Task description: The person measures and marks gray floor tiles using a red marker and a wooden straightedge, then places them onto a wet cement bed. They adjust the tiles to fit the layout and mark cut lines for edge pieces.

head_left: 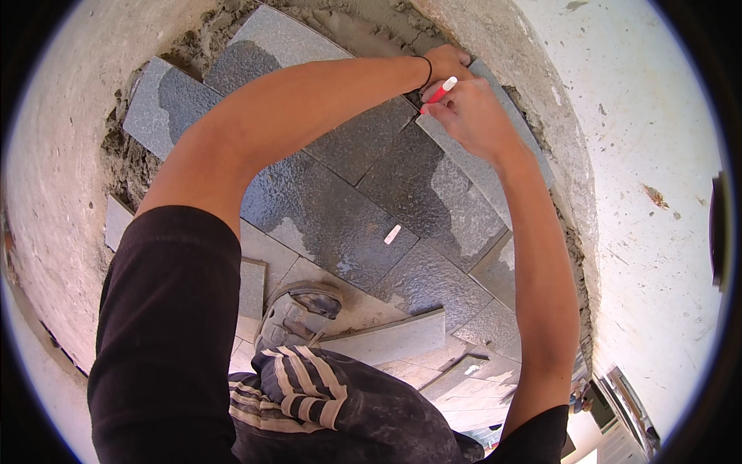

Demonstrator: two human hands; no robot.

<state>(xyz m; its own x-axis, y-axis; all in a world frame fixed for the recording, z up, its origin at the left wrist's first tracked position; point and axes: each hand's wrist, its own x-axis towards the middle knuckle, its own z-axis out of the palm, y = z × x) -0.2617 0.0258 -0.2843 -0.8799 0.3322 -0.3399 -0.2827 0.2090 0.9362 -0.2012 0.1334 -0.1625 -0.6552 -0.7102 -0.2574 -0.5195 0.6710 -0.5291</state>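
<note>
The right hand [471, 116] is closed around a red marker [442, 90] above a narrow grey tile strip [483, 166]. The left hand [448, 60] presses flat on the strip's far end, fingers mostly hidden.

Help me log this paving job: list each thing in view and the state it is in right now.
Left hand: pressed on the narrow tile's far end.
Right hand: gripping the marker.
Red marker: held, tip down at the tile.
Narrow grey tile: lying loose along the wall, over laid tiles.
Laid granite tiles: set flat, partly wet.
Mortar bed: exposed, rough at the edges.
Shoe: planted on the tiles, dusty.
</note>
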